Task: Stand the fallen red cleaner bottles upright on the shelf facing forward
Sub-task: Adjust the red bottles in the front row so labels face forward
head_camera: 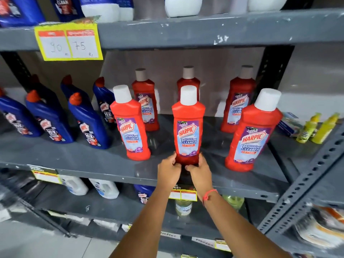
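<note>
**A:** Head view. What does the figure show?

**B:** Six red cleaner bottles stand upright on the grey shelf (93, 161), three in front and three behind. The middle front bottle (188, 131) stands near the shelf's front edge, label forward. The left hand (168, 169) and right hand (199, 170) close on its base from either side, thumbs almost meeting in front.

**B:** No red bottle appears to lie on its side; a hidden one cannot be ruled out.

**A:** What step is in hand?

**B:** Probably the final seating and squaring of this bottle.

**A:** How is it done well?

**B:** The person should press the base flat before letting go, since a tall, narrow bottle held low can tip at its white cap (188, 94). The label should be turned square to the aisle and lined up with the left front bottle (130, 125) and the right front bottle (251, 135). Both hands should open outward together so that neither drags the base round.

**A:** Neighbours?

**B:** Blue bottles (87, 123) stand to the left, well apart from the hands.
</note>
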